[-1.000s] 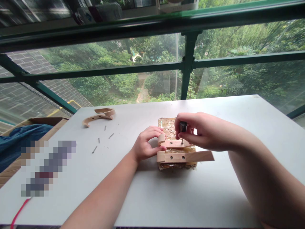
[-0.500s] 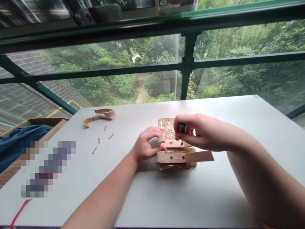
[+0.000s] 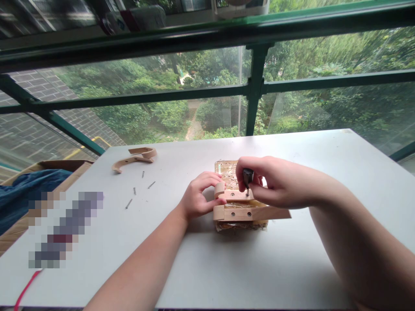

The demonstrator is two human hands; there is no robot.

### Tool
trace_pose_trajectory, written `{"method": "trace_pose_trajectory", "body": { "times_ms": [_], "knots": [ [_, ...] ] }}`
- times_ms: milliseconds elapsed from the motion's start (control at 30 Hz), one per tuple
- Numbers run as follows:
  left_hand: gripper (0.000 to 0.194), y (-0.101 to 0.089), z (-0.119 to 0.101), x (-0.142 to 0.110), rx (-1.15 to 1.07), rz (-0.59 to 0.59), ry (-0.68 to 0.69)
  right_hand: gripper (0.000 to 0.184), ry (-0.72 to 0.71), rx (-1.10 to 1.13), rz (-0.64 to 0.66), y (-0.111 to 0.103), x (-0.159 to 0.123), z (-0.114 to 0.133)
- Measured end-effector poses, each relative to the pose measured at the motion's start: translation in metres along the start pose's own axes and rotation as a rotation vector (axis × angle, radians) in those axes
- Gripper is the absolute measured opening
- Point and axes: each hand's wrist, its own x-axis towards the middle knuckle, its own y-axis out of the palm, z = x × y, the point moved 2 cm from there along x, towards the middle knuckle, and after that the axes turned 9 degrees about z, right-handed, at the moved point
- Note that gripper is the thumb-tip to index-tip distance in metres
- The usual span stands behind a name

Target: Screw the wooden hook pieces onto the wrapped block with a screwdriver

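Note:
My right hand (image 3: 272, 181) is closed around the black handle of a short screwdriver (image 3: 248, 176). Its tip meets a screw in the farther curved wooden hook (image 3: 238, 195). With thumb and fingers, my left hand (image 3: 202, 192) grips the curled left end of that same hook. Nearer to me lies a second wooden hook (image 3: 259, 213), with two screws in its face. Both hooks rest on a block wrapped in clear and brown tape (image 3: 227, 168). The farther hook's right end is hidden behind my right hand.
Two loose wooden hooks (image 3: 136, 159) lie at the table's far left. Several screws (image 3: 134, 191) are scattered in front of them. A cardboard box (image 3: 74, 166) with blue cloth stands beyond the left edge of the white table (image 3: 181, 263). Green-framed windows (image 3: 256, 86) rise behind.
My right hand has turned slightly and dropped a little, and the screwdriver's handle has tilted with it. The left hand and the hooks stay where they were.

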Motion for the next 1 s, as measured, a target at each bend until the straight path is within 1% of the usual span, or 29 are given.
{"method": "trace_pose_trajectory", "body": {
  "times_ms": [233, 367, 400, 533, 567, 767, 1000],
  "knots": [
    [0.028, 0.0003, 0.0019, -0.0011, 0.003, -0.012, 0.013, 0.019, 0.068, -0.055, -0.013, -0.0014, -0.0024, -0.0008],
    [0.028, 0.0008, 0.0023, -0.0017, 0.003, -0.023, 0.011, 0.017, 0.068, -0.054, -0.018, -0.0009, -0.0031, -0.0023],
    [0.028, 0.0009, 0.0023, -0.0018, 0.003, -0.022, 0.006, 0.019, 0.066, -0.049, -0.026, -0.0006, -0.0028, -0.0028],
    [0.026, 0.0013, 0.0025, -0.0021, 0.000, -0.006, -0.006, 0.037, 0.088, -0.040, -0.062, 0.0003, -0.0010, -0.0051],
    [0.026, 0.0013, 0.0027, -0.0021, -0.002, -0.005, -0.006, 0.039, 0.096, -0.044, -0.062, 0.0002, -0.0008, -0.0053],
    [0.028, 0.0013, 0.0040, -0.0025, -0.021, -0.019, 0.018, 0.028, 0.091, -0.049, -0.035, -0.0021, -0.0032, -0.0048],
    [0.027, 0.0017, 0.0031, -0.0021, -0.037, -0.022, -0.002, 0.029, 0.087, -0.061, -0.052, -0.0006, -0.0032, -0.0044]
  ]
}}
